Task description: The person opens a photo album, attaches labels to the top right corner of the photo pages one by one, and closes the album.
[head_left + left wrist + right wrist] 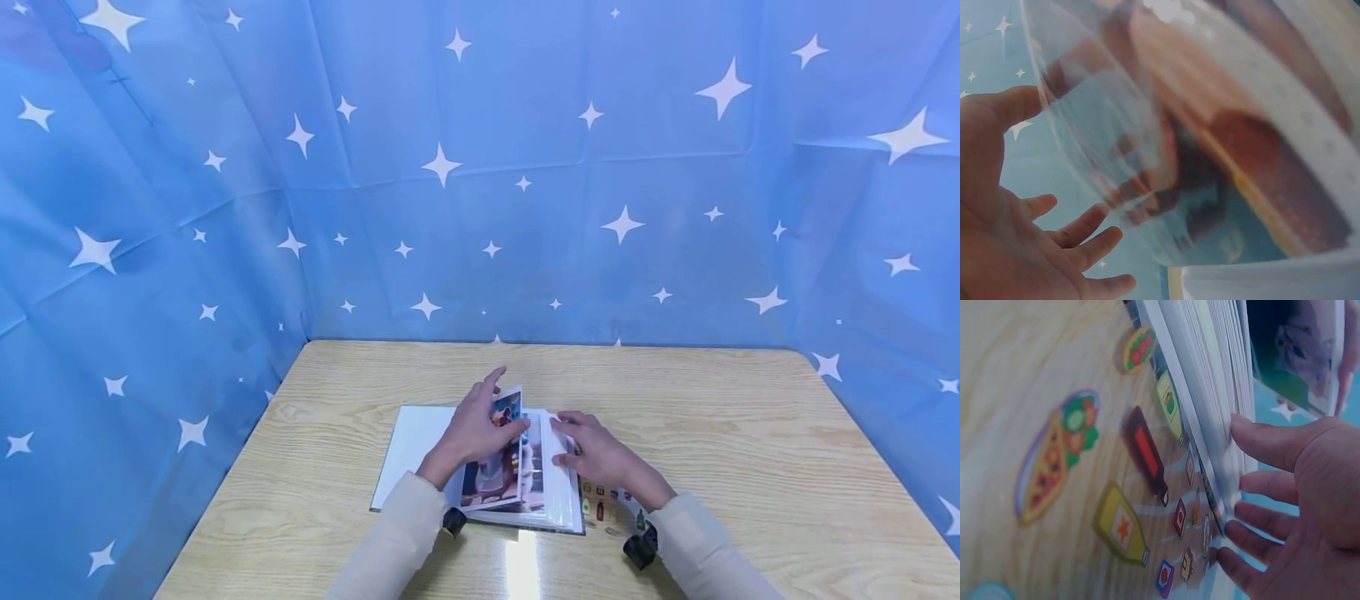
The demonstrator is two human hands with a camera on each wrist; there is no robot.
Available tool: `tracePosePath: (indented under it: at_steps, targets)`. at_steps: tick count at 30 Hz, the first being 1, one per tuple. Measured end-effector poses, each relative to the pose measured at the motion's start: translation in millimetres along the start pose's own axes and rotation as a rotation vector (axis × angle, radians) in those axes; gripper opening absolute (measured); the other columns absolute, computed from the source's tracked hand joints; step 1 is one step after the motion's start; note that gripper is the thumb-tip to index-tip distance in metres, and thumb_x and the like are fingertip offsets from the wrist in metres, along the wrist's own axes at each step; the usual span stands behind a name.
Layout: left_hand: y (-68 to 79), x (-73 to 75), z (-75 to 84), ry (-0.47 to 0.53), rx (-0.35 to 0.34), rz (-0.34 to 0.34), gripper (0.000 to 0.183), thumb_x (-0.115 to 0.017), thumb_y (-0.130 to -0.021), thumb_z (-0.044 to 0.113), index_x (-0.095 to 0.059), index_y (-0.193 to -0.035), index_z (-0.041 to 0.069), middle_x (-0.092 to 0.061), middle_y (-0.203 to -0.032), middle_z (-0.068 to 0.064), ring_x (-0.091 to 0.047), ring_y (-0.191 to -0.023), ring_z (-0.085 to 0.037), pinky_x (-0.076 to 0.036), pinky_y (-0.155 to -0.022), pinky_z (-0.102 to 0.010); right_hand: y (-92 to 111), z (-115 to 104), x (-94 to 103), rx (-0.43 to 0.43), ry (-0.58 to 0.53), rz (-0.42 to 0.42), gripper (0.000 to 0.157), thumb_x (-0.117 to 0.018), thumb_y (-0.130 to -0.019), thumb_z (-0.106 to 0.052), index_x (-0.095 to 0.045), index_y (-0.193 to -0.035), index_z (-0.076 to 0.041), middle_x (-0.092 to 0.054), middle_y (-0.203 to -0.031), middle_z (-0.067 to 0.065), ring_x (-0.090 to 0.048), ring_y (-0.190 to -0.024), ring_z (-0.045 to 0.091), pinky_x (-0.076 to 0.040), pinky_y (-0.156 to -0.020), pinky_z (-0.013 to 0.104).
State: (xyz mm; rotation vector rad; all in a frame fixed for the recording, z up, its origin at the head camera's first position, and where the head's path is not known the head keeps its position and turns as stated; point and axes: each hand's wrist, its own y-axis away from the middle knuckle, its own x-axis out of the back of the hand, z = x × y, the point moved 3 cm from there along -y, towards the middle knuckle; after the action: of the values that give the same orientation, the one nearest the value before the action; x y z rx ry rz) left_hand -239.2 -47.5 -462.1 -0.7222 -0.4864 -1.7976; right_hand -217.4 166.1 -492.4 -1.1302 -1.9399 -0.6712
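Left hand, fingers spread, touches lifted page; right hand touches album.

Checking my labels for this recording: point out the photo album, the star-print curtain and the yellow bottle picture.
Photo album [416, 435], head view: bare white left side.
Star-print curtain [517, 100], head view: blue cloth between stars.
Yellow bottle picture [1123, 529], right wrist view: orange star on its label.

No words or numbers can be read (the yellow bottle picture bears 1 orange star).
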Motion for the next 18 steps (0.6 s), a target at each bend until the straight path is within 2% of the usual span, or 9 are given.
tracePosePath:
  at_steps: [9,13,18]
  targets:
    - [8.2,19.4,-7.2,0.167,0.005,0.008,0.082,-0.068,-0.092,0.037,-0.021,-0.158,0.028,-0.047,-0.146,-0.014,-0.047,-0.134,-0.032,-0.044,-0.104,-0.054,1.1,0.8,-0.8,0.018,-0.02,-0.004,0.06,-0.067,-0.095,-0.017,-0.042,-0.145,0.007,-0.034,-0.151,0.03,-0.033,-0.138,0.05,-0.037,-0.107,0.06]
    - [11.7,32.5,-12.6,0.204,0.011,0.033,0.078,-0.067,-0.093,0.037,-0.024,-0.157,0.026,-0.052,-0.139,-0.012,-0.053,-0.126,-0.029,-0.047,-0.102,-0.051,1.6,0.9,-1.0,0.019,-0.026,-0.005,0.061,-0.066,-0.095,-0.017,-0.042,-0.146,0.006,-0.033,-0.152,0.03,-0.032,-0.138,0.05,-0.038,-0.107,0.059]
    - [17.2,47.1,-21.7,0.233,0.018,0.076,0.07,-0.066,-0.095,0.035,-0.031,-0.154,0.021,-0.059,-0.129,-0.01,-0.063,-0.111,-0.024,-0.055,-0.091,-0.041,2.5,0.8,-0.6,0.023,-0.022,-0.001,0.061,-0.066,-0.095,-0.017,-0.042,-0.146,0.006,-0.034,-0.152,0.03,-0.032,-0.138,0.049,-0.039,-0.106,0.059]
